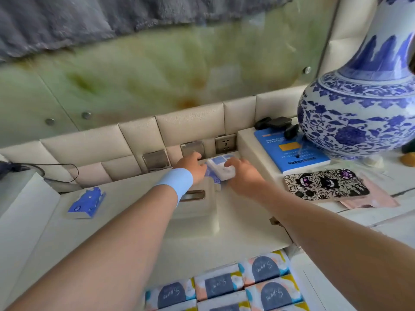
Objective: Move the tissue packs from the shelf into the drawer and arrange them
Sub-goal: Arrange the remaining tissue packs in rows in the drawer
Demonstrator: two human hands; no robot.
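Fingers (231, 163) of the right hand (243, 176) are curled over a white-and-blue tissue pack (219, 168), gripped at the back of the shelf (247, 221) below the wall socket (225, 143). Whether anything is gripped by the left hand (190, 167), just beside it, cannot be told. A second pack (86, 203) is seen well apart to the left.

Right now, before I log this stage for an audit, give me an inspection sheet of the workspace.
Surface: cream shelf, wall sockets behind.
Job's things: white-blue pack in the right hand; blue pack lying at far left; patterned packs in rows below the shelf's front edge.
Clutter: tissue box, phone, blue booklet, vase.
Grips: right hand grips the white-blue pack; left hand over further packs behind the box, grip unclear.
Cables: black cable at far left.
Surroundings: padded wall panels, green stone panel.
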